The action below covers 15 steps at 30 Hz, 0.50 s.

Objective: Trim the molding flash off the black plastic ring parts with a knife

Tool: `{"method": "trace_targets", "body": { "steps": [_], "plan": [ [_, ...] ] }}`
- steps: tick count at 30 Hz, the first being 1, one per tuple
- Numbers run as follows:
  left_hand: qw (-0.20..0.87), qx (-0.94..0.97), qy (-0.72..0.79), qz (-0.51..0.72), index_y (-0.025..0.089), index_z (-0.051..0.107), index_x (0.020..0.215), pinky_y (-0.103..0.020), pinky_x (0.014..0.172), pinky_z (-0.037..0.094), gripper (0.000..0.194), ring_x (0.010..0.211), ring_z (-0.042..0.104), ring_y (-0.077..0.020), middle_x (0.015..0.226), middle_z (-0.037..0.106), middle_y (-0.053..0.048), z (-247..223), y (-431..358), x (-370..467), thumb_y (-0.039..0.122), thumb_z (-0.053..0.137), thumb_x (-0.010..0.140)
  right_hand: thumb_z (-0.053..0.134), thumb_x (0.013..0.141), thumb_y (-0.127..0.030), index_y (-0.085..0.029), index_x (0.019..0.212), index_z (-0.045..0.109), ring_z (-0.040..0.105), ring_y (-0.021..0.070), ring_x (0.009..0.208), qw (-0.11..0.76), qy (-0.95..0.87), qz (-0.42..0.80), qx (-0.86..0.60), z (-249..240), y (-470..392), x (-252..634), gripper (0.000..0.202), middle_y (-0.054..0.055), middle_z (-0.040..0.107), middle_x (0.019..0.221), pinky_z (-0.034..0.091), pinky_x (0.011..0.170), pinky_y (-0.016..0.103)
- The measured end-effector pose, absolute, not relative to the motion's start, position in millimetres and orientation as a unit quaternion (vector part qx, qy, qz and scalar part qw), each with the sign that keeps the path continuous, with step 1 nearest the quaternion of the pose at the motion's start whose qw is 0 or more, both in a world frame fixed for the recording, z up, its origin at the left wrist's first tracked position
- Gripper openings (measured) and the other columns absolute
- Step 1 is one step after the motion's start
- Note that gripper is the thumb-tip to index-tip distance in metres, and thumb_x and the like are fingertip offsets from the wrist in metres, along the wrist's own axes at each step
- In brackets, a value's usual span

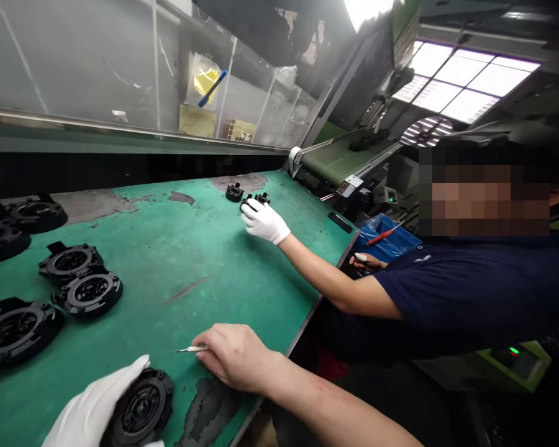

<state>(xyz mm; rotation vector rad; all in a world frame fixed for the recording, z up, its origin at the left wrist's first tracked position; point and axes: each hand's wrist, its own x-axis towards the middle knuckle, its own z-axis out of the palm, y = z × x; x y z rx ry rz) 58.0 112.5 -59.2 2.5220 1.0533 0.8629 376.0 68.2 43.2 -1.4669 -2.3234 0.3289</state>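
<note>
My left hand (87, 406), in a white glove, is closed round a black round plastic part (142, 406) near the front of the green table. The part's ringed face shows, turned up toward me. My bare right hand (230, 354) pinches a thin knife (190, 349) with a pale handle, its fine pointed blade aimed left. The blade's tip is apart from the black part. Closest on the left lie more black round parts, among them one with a raised tab (18, 332) and a touching pair (90, 292).
A co-worker's white-gloved hand (264, 222) touches small black parts at the table's far side. Beyond are a conveyor belt (338, 155) and a blue lined bin (391, 236). A black flat object (340, 222) lies by the right edge. Dark worn patches mark the green tabletop (168, 248).
</note>
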Motion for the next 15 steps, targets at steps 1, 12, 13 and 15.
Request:
{"method": "trace_targets", "body": {
  "steps": [1, 12, 13, 15],
  "plan": [
    [0.143, 0.867, 0.373, 0.299, 0.031, 0.054, 0.154, -0.044, 0.087, 0.074, 0.091, 0.112, 0.083, -0.0376, 0.136, 0.08, -0.008, -41, 105, 60, 0.054, 0.091, 0.074, 0.045, 0.116, -0.042, -0.027, 0.122, 0.063, 0.073, 0.0185, 0.088, 0.194, -0.831, 0.13, -0.505, 51, 62, 372, 0.024, 0.002, 0.077, 0.101, 0.06, 0.079, 0.03],
    [0.27, 0.85, 0.351, 0.285, 0.017, 0.05, 0.16, -0.055, 0.116, 0.059, 0.114, 0.133, 0.073, -0.0415, 0.142, 0.074, -0.022, 18, 107, 70, 0.085, 0.086, 0.076, 0.059, 0.111, -0.016, -0.022, 0.153, 0.058, 0.071, 0.0224, 0.102, 0.202, -0.858, 0.207, -0.424, 50, 52, 386, 0.043, 0.012, 0.071, 0.121, 0.061, 0.086, 0.034],
    [0.273, 0.851, 0.343, 0.29, 0.017, 0.05, 0.161, -0.055, 0.116, 0.059, 0.114, 0.133, 0.073, -0.0417, 0.142, 0.074, -0.023, 19, 106, 70, 0.086, 0.084, 0.076, 0.059, 0.111, -0.016, -0.022, 0.154, 0.057, 0.071, 0.0226, 0.102, 0.196, -0.858, 0.203, -0.429, 51, 49, 386, 0.044, 0.012, 0.071, 0.121, 0.061, 0.086, 0.034],
    [0.278, 0.852, 0.331, 0.295, 0.017, 0.051, 0.16, -0.056, 0.116, 0.059, 0.112, 0.133, 0.073, -0.0417, 0.142, 0.074, -0.023, 20, 106, 70, 0.086, 0.084, 0.078, 0.058, 0.11, -0.015, -0.021, 0.154, 0.056, 0.072, 0.0227, 0.101, 0.188, -0.859, 0.197, -0.433, 53, 47, 384, 0.044, 0.012, 0.071, 0.121, 0.061, 0.084, 0.034]
  ]
}}
